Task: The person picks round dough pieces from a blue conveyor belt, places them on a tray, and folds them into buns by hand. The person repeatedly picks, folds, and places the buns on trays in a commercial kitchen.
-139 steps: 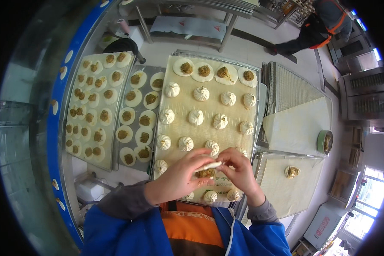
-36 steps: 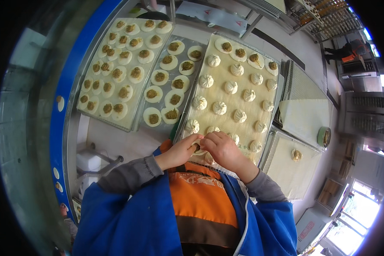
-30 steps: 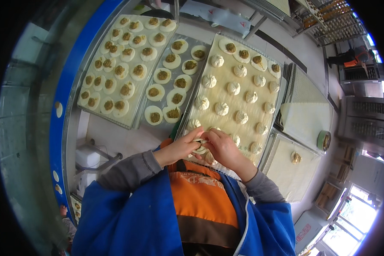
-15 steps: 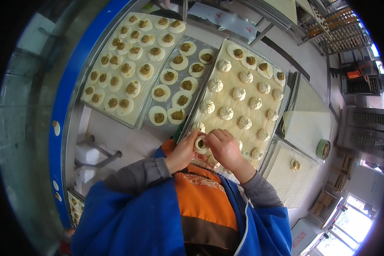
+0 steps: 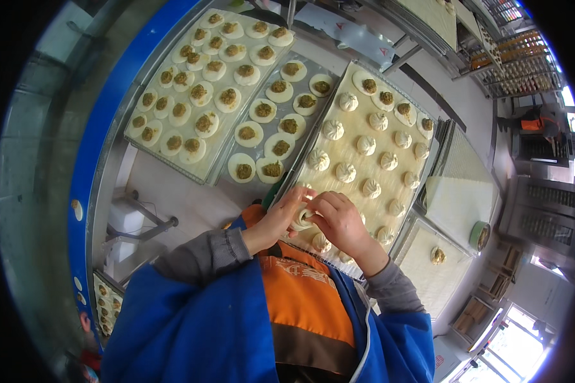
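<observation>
A stuffed bun [image 5: 299, 221], partly pleated with its top gathered, rests in the curled fingers of my left hand [image 5: 273, 225]. My right hand [image 5: 346, 225] pinches the dough rim at the bun's right side, with thumb and forefinger together. My fingers hide much of the dough. Below and beyond my hands lies a lined tray [image 5: 331, 172] with rows of closed, pleated buns [image 5: 345, 172]. Along that tray's far edge sit several flat dough rounds with brown filling [image 5: 386, 98].
To the left, a metal tray [image 5: 257, 151] and a lined tray [image 5: 184, 167] bear open filled dough rounds. A blue-edged belt [image 5: 83, 167] runs further left. On the right are stacked lined trays [image 5: 457, 191], a green-rimmed bowl [image 5: 480, 236] and a single filled piece [image 5: 438, 256]. Another person [image 5: 535, 123] stands far right.
The bun's opening looks narrower, with more of its rim gathered, and less filling shows. My hands stay near the same spot. The view has shifted slightly, moving the trays down and right.
</observation>
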`<action>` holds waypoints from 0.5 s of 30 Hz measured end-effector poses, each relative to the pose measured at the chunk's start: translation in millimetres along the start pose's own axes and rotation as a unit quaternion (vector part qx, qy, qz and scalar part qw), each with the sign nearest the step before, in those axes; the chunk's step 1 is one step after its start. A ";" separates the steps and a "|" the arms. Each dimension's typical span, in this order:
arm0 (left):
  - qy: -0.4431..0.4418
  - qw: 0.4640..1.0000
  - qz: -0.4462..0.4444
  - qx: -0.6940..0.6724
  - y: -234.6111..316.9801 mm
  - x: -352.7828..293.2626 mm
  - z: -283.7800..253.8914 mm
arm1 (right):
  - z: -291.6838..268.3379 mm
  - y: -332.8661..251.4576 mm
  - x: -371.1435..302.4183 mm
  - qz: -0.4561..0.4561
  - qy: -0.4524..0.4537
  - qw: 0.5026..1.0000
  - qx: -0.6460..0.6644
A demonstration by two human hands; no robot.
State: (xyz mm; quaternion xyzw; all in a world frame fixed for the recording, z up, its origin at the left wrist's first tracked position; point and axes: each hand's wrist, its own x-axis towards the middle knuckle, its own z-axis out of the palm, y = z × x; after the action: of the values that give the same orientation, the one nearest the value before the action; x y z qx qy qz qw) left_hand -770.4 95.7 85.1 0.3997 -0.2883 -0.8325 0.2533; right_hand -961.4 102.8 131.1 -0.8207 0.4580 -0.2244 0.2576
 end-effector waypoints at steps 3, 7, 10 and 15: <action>0.018 0.997 -0.052 0.045 -0.4 -2.1 -2.7 | 0.0 -2.4 1.3 -0.032 -0.009 0.997 -0.071; -0.010 0.990 0.079 0.117 0.8 -2.1 -8.9 | 3.4 -6.2 3.7 0.037 0.041 0.996 0.072; -0.029 0.996 -0.056 0.060 2.6 -3.7 -13.4 | 4.3 -5.2 3.9 0.034 0.024 0.996 0.073; -0.043 0.991 0.007 0.123 7.8 -3.1 -14.1 | 2.4 -3.8 2.9 -0.039 0.040 0.998 0.033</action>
State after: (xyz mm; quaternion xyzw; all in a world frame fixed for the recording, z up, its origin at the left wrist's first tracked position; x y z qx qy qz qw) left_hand -755.8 88.3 84.8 0.3899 -0.4017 -0.8053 0.1952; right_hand -956.0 102.6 132.0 -0.8192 0.4282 -0.2819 0.2572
